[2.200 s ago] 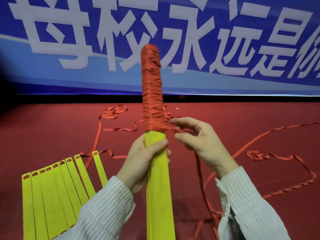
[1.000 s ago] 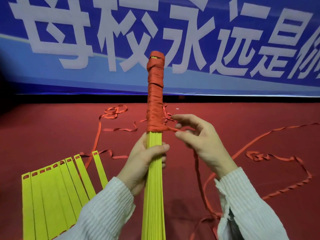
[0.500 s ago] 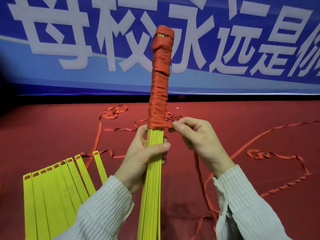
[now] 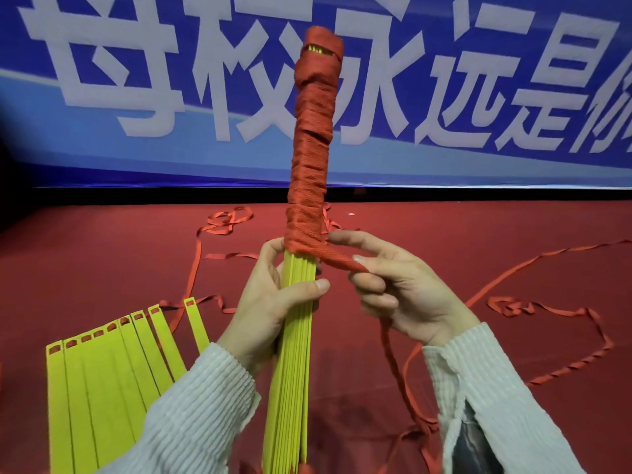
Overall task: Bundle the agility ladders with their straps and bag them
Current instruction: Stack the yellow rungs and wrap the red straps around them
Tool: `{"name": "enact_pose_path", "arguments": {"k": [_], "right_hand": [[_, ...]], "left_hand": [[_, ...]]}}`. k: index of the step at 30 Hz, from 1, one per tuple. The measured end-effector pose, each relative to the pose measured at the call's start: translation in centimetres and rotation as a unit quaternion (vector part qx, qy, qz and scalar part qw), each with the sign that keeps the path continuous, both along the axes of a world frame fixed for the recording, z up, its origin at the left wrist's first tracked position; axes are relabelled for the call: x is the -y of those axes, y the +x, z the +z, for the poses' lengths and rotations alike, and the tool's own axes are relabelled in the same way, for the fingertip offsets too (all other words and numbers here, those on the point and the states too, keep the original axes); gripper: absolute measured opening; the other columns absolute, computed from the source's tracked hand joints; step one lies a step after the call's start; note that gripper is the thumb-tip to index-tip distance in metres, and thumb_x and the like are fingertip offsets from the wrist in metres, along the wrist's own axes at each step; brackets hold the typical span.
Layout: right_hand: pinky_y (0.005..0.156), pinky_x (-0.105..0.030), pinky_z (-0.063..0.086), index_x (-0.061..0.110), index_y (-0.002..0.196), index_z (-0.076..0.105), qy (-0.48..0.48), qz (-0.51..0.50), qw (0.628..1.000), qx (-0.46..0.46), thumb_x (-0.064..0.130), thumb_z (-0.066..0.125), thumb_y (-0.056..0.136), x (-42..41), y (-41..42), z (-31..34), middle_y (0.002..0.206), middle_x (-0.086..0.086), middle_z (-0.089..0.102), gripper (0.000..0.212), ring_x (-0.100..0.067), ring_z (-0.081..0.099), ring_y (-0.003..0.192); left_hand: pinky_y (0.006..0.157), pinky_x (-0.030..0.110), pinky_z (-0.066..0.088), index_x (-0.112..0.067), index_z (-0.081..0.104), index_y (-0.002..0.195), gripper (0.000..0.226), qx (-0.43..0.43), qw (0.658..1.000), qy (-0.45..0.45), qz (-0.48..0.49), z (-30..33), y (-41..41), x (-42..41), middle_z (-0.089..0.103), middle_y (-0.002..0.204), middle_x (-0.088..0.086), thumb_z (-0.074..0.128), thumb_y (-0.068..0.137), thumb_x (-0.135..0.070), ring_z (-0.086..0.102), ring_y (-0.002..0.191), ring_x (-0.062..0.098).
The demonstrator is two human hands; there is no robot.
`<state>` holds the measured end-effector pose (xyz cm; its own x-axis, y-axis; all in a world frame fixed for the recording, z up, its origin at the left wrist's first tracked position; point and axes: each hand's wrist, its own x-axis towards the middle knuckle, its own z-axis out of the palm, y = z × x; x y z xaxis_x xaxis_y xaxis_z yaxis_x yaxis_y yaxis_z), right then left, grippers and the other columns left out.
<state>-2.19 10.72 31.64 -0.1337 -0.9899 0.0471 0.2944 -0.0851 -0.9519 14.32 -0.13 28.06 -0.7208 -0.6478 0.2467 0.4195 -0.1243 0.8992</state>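
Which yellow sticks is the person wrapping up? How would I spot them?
Find the big blue banner. Standing up in front of it is the held bundle, gripped by the left hand. Unlike the flat rungs on the red floor, its top is wound in red strap.

A stack of yellow rungs (image 4: pixel 294 354) stands upright, its top wound in red strap (image 4: pixel 313 148). More yellow rungs (image 4: pixel 102 378) lie fanned flat at lower left.

Single head-worn view, forward and down, close above the red floor (image 4: pixel 102 261).
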Motion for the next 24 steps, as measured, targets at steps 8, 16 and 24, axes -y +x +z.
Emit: {"name": "enact_pose_path", "arguments": {"k": [8, 16, 24], "right_hand": [[0.042, -0.02, 0.014, 0.022, 0.084, 0.067, -0.009, -0.047, 0.989, -0.138, 0.032, 0.07, 0.086, 0.1, 1.0, 0.4, 0.058, 0.006, 0.031, 0.01, -0.006, 0.019, 0.044], [0.047, -0.018, 0.029, 0.021, 0.076, 0.068, -0.107, -0.254, 0.935, -0.224, 0.022, 0.073, 0.094, 1.0, 0.9, 0.1, 0.053, 0.013, 0.043, 0.018, -0.005, 0.033, 0.047], [0.041, -0.019, 0.031, 0.021, 0.056, 0.047, -0.114, -0.25, 0.948, -0.159, 0.031, 0.083, 0.08, 2.0, 2.1, -0.3, 0.052, -0.001, 0.043, 0.044, -0.011, 0.037, 0.044]], "left_hand": [[0.06, 0.029, 0.047, -0.016, 0.05, 0.121, 0.06, -0.003, 1.0, -0.005, 0.023, -0.1, -0.3, -0.2, 0.06, 0.077, -0.003, 0.081, 0.071, -0.007, 0.054, 0.066, 0.017], [0.072, 0.024, 0.055, -0.01, 0.065, 0.119, 0.06, 0.016, 0.996, -0.014, 0.081, 0.0, -0.6, -0.5, 0.07, 0.087, -0.002, 0.085, 0.062, -0.009, 0.065, 0.079, 0.013], [0.083, 0.049, 0.064, -0.011, 0.068, 0.126, 0.038, -0.017, 0.989, 0.072, -0.126, 0.0, -0.3, -1.9, 0.073, 0.114, 0.016, 0.069, 0.089, -0.02, 0.074, 0.097, 0.03]]}}
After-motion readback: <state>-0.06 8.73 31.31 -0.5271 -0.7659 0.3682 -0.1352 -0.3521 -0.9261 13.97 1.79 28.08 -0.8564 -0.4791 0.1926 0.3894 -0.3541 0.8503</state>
